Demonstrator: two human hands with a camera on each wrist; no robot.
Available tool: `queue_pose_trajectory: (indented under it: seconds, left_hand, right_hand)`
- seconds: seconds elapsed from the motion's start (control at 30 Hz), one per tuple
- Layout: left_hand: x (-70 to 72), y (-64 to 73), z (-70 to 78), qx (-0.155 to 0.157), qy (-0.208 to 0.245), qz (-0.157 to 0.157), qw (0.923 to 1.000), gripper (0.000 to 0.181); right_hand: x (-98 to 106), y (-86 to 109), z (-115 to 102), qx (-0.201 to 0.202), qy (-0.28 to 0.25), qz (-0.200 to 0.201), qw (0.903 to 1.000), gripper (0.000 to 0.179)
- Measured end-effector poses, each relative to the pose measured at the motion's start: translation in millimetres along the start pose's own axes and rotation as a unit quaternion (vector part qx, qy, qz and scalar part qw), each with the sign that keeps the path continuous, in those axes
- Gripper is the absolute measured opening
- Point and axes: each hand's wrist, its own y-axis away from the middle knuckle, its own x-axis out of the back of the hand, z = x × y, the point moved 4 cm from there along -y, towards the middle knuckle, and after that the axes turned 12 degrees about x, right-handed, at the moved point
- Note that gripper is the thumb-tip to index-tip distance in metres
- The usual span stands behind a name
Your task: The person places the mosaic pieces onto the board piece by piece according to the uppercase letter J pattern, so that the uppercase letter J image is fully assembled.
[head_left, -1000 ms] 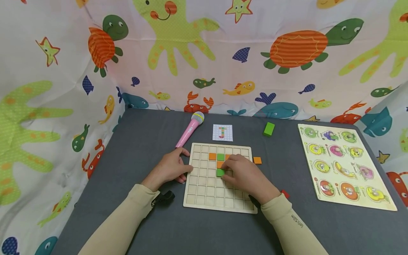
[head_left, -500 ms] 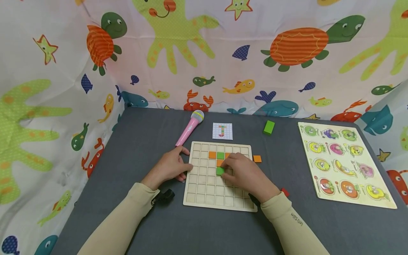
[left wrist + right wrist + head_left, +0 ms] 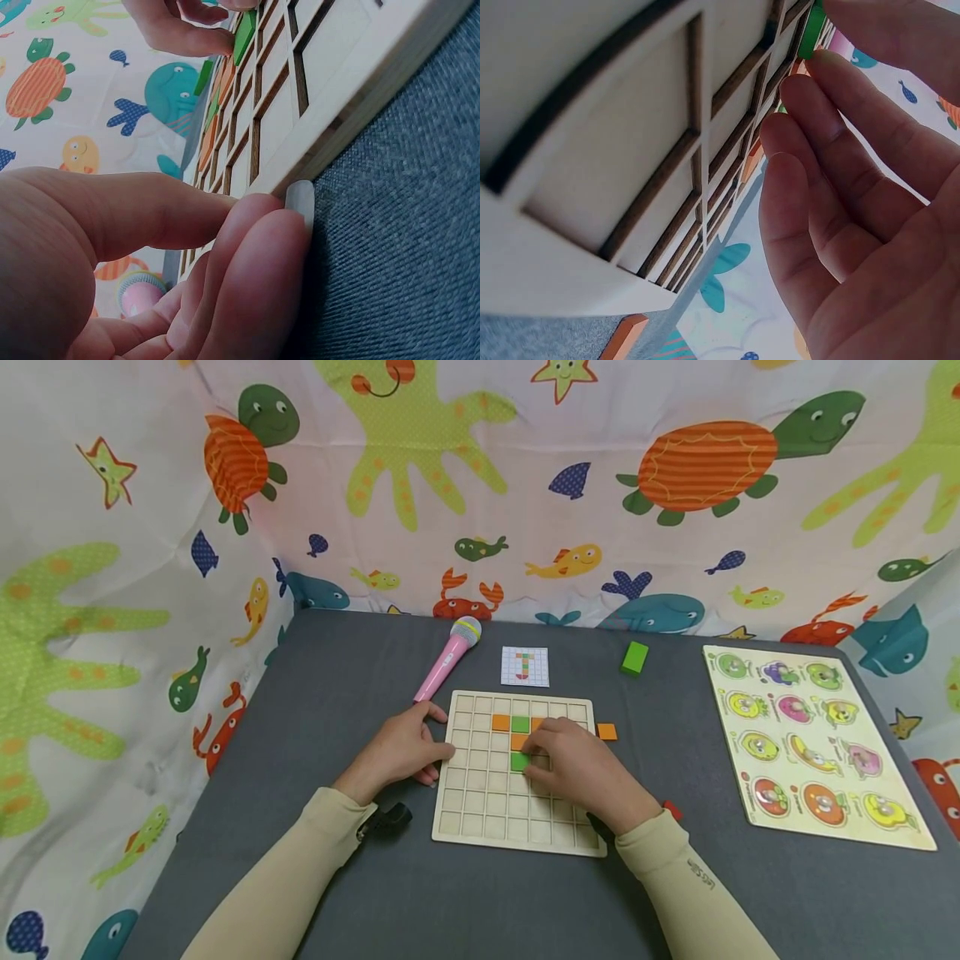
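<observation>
A square wooden grid board [image 3: 474, 802] lies on the dark cloth. My left hand [image 3: 397, 750] holds its left edge, with the thumb and fingertips gathered at the rim in the left wrist view. Over the board's middle, my right hand [image 3: 588, 770] pinches a green tile [image 3: 811, 31] between thumb and index finger. That tile sits tilted at a cell in the left wrist view. Above it in the grid are an orange tile [image 3: 519, 742], another green tile [image 3: 520, 724] and an orange tile [image 3: 500, 722] to the left. One more orange tile is partly hidden by my right fingers.
Behind the board lie a pink toy microphone [image 3: 444, 667], a pattern card [image 3: 525, 667] and a green block [image 3: 634, 657]. A loose orange tile [image 3: 607, 732] lies by the right rim, and a red piece [image 3: 672, 810] beside my right sleeve. A fruit puzzle board [image 3: 813, 747] stands at right.
</observation>
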Motion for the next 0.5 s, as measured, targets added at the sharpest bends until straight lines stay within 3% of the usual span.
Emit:
queue_pose_trajectory:
  seconds: [0.5]
  left_hand:
    - [-0.7,-0.2,-0.8,0.007,0.003,-0.003,1.0,0.051]
  right_hand:
    - [6.2,5.0,9.8,-0.018,-0.008,-0.003,0.9998,0.018]
